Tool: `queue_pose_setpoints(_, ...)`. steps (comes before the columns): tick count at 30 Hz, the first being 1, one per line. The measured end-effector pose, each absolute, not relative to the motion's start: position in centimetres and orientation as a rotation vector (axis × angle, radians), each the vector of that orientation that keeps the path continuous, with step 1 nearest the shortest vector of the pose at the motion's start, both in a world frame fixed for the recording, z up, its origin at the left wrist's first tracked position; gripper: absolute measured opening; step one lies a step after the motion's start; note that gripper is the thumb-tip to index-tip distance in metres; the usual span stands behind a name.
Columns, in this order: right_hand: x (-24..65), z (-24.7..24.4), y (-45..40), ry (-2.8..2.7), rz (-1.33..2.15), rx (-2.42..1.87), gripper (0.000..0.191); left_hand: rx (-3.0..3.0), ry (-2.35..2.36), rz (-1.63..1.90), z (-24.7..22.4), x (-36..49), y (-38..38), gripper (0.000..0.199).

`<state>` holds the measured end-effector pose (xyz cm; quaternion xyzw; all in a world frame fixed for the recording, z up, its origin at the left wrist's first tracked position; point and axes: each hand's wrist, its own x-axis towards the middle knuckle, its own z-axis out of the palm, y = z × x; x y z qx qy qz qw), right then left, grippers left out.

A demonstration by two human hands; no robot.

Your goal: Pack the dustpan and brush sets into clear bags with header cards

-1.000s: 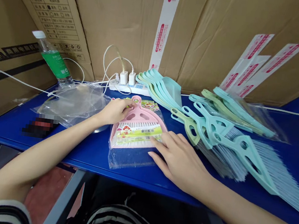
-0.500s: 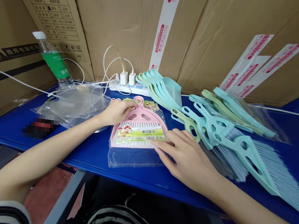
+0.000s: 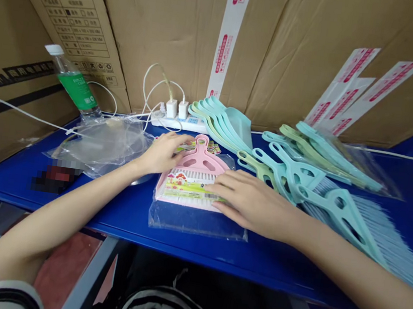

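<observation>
A pink dustpan point(image 3: 205, 163) with a white-bristled brush lies in a clear plastic bag point(image 3: 197, 222) on the blue table, handle pointing away from me. Across the bristles sits a printed label card point(image 3: 186, 186). My left hand point(image 3: 164, 152) is at the upper left edge of the dustpan, fingers bent and apart, with nothing visible held. My right hand point(image 3: 248, 200) rests over the right side of the dustpan and the card's right end, fingers spread, hiding that part.
Blue-green dustpans point(image 3: 239, 123) lie behind, near a white power strip point(image 3: 160, 118). Several brushes point(image 3: 345, 223) and bagged sets point(image 3: 337, 156) are at the right. Plastic bags point(image 3: 105, 143), a bottle point(image 3: 76, 87) and a blurred dark object point(image 3: 57, 176) are at the left. Cardboard boxes point(image 3: 191, 36) stand behind.
My left hand has come off the dustpan's handle, and its fingers have opened. The dustpan has shifted slightly right and straightened. My right hand has moved slightly up and lies flatter over its right side.
</observation>
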<state>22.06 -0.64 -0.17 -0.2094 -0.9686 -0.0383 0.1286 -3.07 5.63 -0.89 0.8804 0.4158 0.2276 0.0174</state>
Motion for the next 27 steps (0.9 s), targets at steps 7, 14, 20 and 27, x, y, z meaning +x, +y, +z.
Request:
queue_pose_setpoints(7,21.3,0.3,-0.4,-2.848,0.136,-0.785,0.011,2.702,0.855,0.452,2.5,-3.3,3.1,0.017)
queue_pose_setpoints(14,21.9,-0.3,-0.7,-2.707,0.381,-0.815,0.018,2.573,0.724,-0.082,2.7,-2.5,0.6,0.014)
queue_pose_setpoints(20,21.6,-0.1,-1.8,-2.709,0.336,-0.916,0.015,2.603,0.782,-0.047,2.4,-2.5,0.6,0.011)
queue_pose_setpoints(27,22.2,0.1,-1.9,-2.702,0.403,-0.971,0.021,2.607,0.792,0.028,2.2,-2.1,0.1,0.017)
